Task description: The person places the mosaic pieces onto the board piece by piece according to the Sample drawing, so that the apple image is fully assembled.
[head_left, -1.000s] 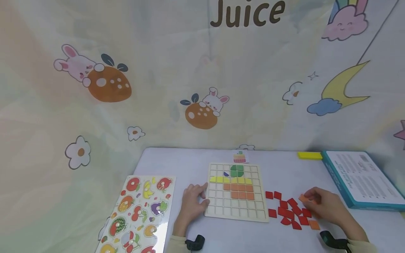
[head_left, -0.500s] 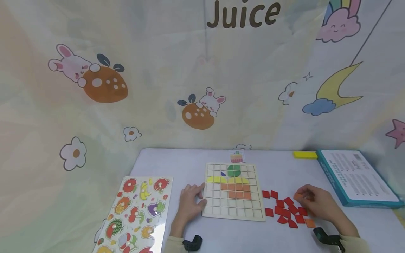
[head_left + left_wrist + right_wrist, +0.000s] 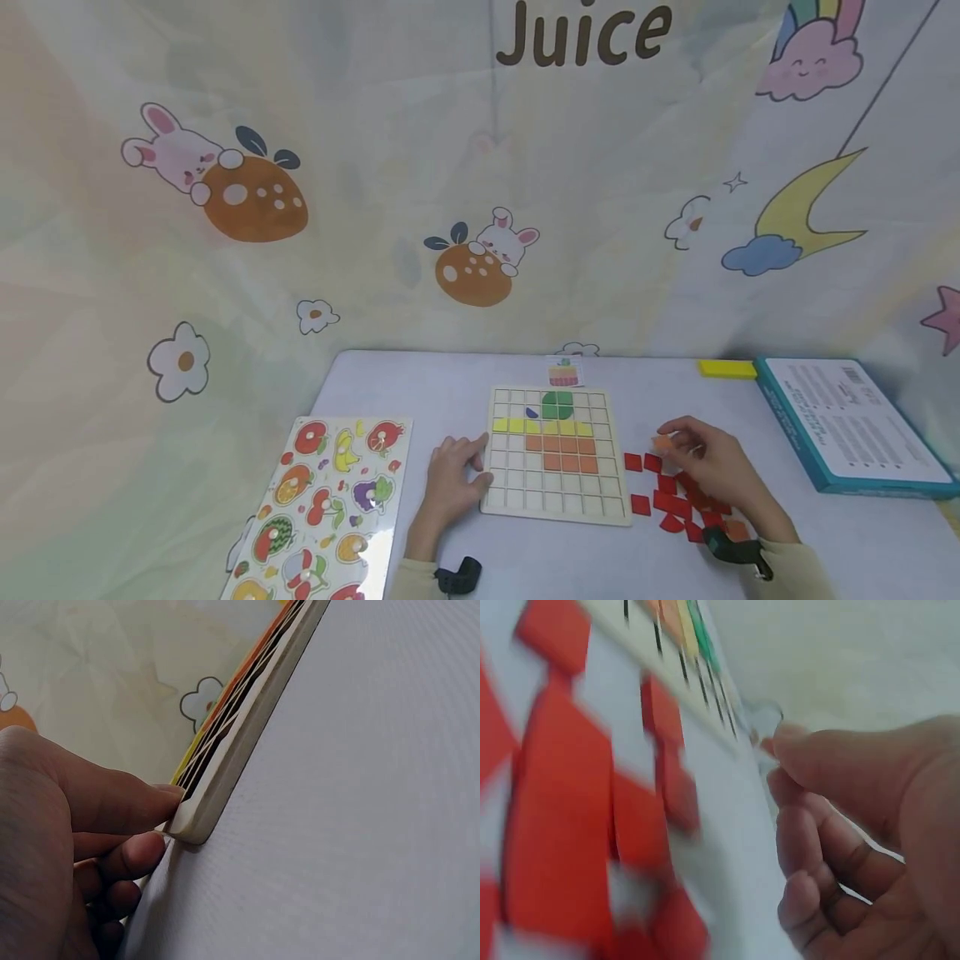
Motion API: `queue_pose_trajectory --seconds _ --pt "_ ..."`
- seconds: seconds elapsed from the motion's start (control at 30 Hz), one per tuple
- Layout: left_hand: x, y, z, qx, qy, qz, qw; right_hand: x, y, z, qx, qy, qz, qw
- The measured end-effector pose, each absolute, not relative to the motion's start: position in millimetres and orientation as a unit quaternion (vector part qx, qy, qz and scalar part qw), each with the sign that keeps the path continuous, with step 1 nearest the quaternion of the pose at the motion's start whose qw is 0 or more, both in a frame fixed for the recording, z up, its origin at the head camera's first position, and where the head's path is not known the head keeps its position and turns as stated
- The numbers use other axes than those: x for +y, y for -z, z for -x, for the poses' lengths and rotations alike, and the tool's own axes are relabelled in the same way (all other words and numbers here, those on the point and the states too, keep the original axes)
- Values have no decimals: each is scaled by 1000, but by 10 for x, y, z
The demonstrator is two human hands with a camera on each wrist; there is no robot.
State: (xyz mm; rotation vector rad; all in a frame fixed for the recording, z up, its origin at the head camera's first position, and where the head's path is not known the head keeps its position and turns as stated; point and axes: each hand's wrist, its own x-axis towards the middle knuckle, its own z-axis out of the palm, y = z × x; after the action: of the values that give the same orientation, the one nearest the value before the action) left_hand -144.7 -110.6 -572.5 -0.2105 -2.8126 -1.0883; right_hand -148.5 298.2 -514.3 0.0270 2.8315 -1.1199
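Fingers of left hand [image 3: 452, 479] curl on grid board [image 3: 555, 500] edge; right hand [image 3: 708, 467] pinches orange tile [image 3: 662, 442] above red tiles [image 3: 675, 504].

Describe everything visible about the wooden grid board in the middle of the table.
The grid board is a pale, square wooden tray divided into small square cells, lying flat on the white table. Some cells are filled: green pieces near the top, a small blue piece beside them, a yellow row below, then two rows of orange tiles. The lower rows stand empty. The left hand grips its near left corner, thumb on the rim. Loose red tiles lie to its right.
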Motion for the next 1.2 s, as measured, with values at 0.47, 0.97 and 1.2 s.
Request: queue_pose_trajectory --seconds 0.47,0.97,1.2 --pt "-1116 5737 1453 -925 359 94 85 2029 5260 1599 895 440 60 39" --pt "-1122 5751 1464 -928 359 80 65 1439 5374 1722 911 379 163 -6" --pt "-1114 5720 1458 -926 361 83 66 1342 5393 1721 922 369 113 40"
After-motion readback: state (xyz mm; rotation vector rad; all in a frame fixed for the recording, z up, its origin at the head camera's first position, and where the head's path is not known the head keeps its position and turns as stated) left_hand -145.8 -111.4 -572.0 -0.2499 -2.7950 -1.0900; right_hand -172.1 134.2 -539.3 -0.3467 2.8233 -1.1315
